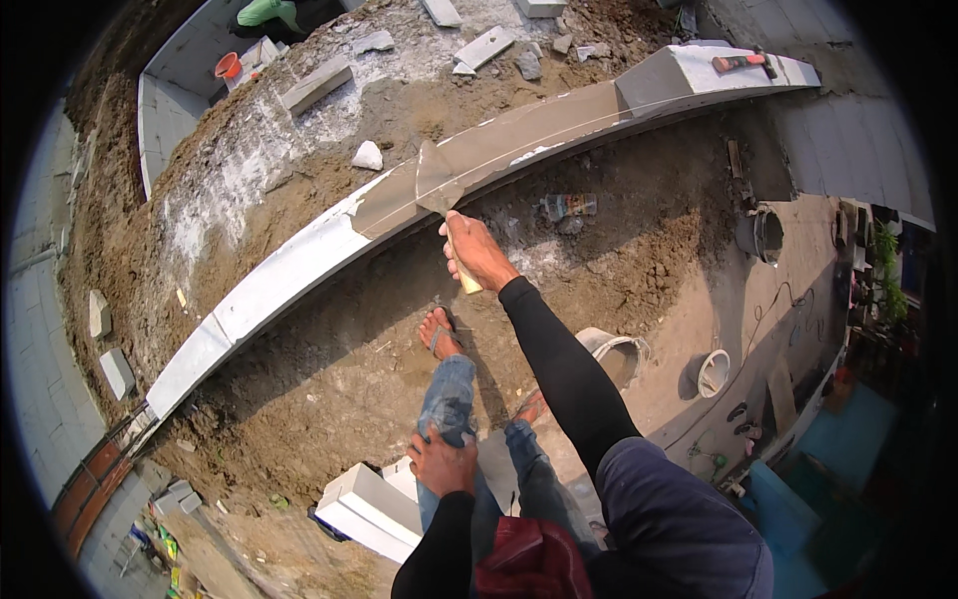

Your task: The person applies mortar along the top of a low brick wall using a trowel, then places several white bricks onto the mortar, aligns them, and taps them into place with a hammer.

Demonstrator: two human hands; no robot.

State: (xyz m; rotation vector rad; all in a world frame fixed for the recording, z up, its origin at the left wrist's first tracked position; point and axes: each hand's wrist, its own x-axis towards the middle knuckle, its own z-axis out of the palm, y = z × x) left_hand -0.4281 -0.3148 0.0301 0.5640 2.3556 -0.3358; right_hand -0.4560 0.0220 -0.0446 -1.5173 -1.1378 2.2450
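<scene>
Trowel [436, 182] in our right hand [477, 252], seen from the head camera: our fingers are wrapped around its pale handle, and the blurred blade lies over grey mortar [544, 128] spread along the top of a long, low white block wall [274, 270]. We cannot tell whether the blade touches the mortar. Our left hand [443, 463] rests on our bent, denim-clad left leg, its fingers loosely spread and gripping nothing. A thin pale string [574, 133] runs along the mortar, and a red-handled tool [738, 63] lies on the wall's right end. Beyond the wall we see a white lump [367, 156] on the soil; on our side, a crumpled clear plastic piece [571, 206] lies near the wall. White blocks [371, 509] sit beside our left leg. To our right stand a large pale bucket [597, 341] and a smaller white bucket [714, 372]. At upper left, an orange bucket [229, 66] sits near a person in green [265, 12].
</scene>
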